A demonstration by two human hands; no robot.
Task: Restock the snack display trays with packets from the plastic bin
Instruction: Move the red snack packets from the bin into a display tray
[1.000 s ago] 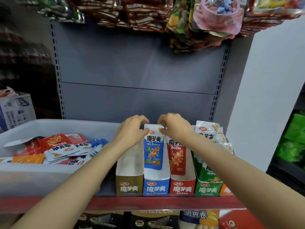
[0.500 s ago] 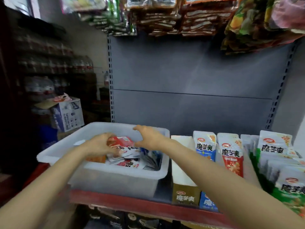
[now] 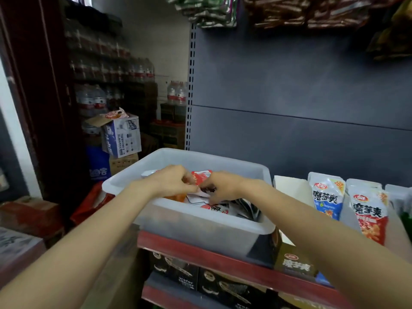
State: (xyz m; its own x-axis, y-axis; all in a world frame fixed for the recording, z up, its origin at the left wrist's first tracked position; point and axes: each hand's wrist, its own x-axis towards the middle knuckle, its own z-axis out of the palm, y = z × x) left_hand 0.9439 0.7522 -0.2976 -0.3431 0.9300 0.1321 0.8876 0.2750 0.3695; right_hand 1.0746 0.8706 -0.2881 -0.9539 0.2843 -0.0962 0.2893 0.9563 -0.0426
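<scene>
A translucent white plastic bin (image 3: 194, 224) sits on the red-edged shelf (image 3: 200, 248), holding loose red, white and orange snack packets (image 3: 219, 208). Both hands are inside it. My left hand (image 3: 172, 180) has its fingers curled down onto the packets, pinching at one. My right hand (image 3: 219, 186) is curled over the pile beside it and grips a white and red packet. To the right stand display trays: a gold tray (image 3: 294, 262) with no packets showing, then a blue packet (image 3: 326, 195) and a red packet (image 3: 370, 216) upright in their trays.
The grey shelf back panel (image 3: 301, 97) rises behind the bin, with snack bags (image 3: 289, 10) hanging above. Cardboard boxes (image 3: 121, 136) and stacked water bottles (image 3: 93, 101) fill the dark area at left. Black boxes (image 3: 178, 273) sit on the lower shelf.
My hands left the blue packet in its tray and moved left into the bin. My view swung left with them, and both hands now close on packets.
</scene>
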